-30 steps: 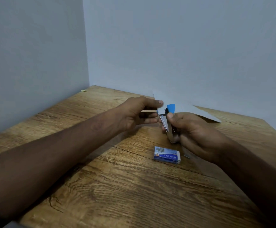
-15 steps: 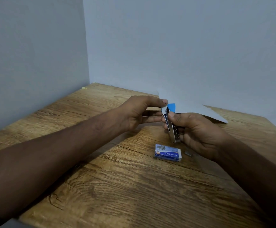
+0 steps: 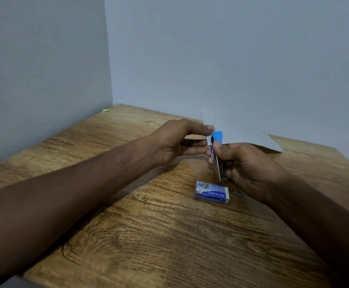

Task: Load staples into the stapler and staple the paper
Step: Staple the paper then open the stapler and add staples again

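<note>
My right hand [image 3: 246, 165] grips a small stapler [image 3: 218, 161], metal with a blue top end, held nearly upright above the table. My left hand [image 3: 177, 142] pinches the corner of a white sheet of paper [image 3: 238, 129] with thumb and fingers; that corner sits at the stapler's upper end. The paper rises tilted behind both hands. A blue staple box [image 3: 212, 192] lies flat on the table just below the stapler. A short strip of staples [image 3: 237, 192] lies to the right of the box.
A wooden table [image 3: 148, 235] fills the lower view, set into a corner of two grey walls. A tiny yellow scrap [image 3: 106, 110] lies at the far left by the wall.
Both hands have risen slightly with the stapler and paper, and the stapler stands more upright. The paper corner has come closer to the stapler's top end.
</note>
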